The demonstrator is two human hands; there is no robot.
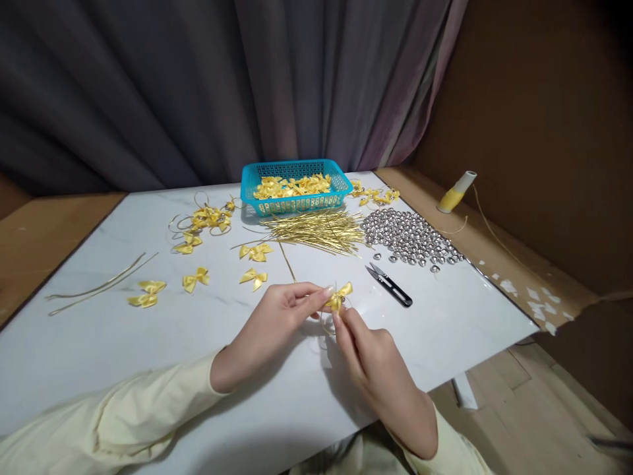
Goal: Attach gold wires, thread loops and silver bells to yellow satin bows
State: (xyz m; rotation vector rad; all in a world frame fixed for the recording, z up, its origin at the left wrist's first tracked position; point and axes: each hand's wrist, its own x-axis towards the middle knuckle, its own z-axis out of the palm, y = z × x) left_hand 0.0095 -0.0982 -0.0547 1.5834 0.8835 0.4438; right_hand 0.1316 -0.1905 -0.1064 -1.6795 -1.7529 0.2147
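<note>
My left hand (281, 313) and my right hand (368, 359) meet over the white tabletop (148, 343), both pinching a small yellow ribbon bow (340, 297) with a thin gold cord looped under it. The fingertips of both hands are closed on the bow. A gold cord (287, 262) runs from the bow towards the pile behind. Black thread snips (390, 285) lie just right of the hands.
A blue basket (295, 186) of yellow bows stands at the back. In front of it lie a heap of gold cords (319, 231) and silver bells (410, 239). Loose bows (196, 278) and finished pieces (208, 219) lie left. A yellow thread spool (455, 192) sits right.
</note>
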